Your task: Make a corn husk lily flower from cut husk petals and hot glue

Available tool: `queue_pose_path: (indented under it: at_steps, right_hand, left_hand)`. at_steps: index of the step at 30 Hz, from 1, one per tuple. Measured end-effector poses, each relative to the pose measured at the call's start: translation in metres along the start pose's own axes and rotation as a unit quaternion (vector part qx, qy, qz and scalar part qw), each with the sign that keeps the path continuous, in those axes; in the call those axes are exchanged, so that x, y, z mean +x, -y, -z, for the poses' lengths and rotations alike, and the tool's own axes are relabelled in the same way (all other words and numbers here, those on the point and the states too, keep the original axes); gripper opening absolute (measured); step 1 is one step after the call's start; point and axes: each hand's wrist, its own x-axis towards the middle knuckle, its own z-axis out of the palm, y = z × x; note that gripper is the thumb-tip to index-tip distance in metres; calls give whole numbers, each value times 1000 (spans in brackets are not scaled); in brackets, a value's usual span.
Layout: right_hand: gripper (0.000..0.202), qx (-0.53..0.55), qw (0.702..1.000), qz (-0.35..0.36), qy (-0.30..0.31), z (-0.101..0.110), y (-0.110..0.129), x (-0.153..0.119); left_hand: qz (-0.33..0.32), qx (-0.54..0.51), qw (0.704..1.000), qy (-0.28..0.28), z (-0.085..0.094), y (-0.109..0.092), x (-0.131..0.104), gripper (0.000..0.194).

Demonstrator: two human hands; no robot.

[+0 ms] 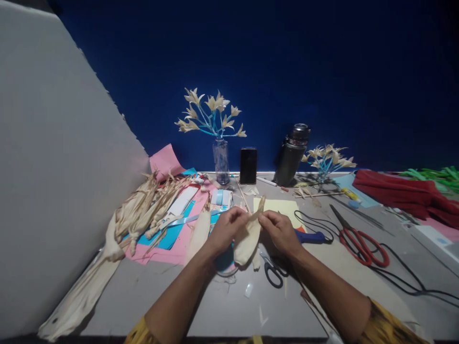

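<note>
- The left hand (pixel 227 229) was closed in a pinch, its fingertips on the upper part of a pale husk (pixel 247 243).
- The right hand (pixel 279 231) pinched the same piece close by, so both hands gripped it together.
- The pale husk hung between them, the left hand at its 9 o'clock and the right at its 3. Its broad end reached toward 6 o'clock; its narrow tip stood up toward 12.
- As far as showed, this piece was at an early stage: a broad sheet, with no petals shaped in it.
- Small scissors (pixel 266 271) lay on the bench (pixel 265 313) at 5 o'clock, just beside the hands and unused.
- A blue-handled tool (pixel 311 237) lay at 3 o'clock, with red-handled scissors (pixel 347 232) farther out that way; neither was held.
- A bundle of husks (pixel 139 210) lay between 9 and 10 o'clock, seemingly much unworked material, partly over pink paper (pixel 175 251).
- Finished-looking work stood farther off: pale flowers (pixel 215 105) in a clear vase (pixel 221 160) at 11 o'clock, and a second bunch (pixel 328 160) near 2.
- A phone (pixel 248 166) stood at 12 o'clock, a dark flask (pixel 292 160) at 1.
</note>
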Motion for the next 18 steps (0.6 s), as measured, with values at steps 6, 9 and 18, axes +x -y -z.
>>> queue_pose_path:
  at_steps: [6,9,18]
  right_hand:
    - [33,-16,998,-55,-6,5,-3,2]
    - [25,-183,981,-43,47,2,-5,2]
    - [26,-333,931,-63,131,-12,7,-2]
  left_hand:
    - [-22,198,966,-165,40,-20,-1,14]
    - [2,245,957,-153,72,-24,4,21]
    - [-61,258,956,-127,32,-20,-14,16]
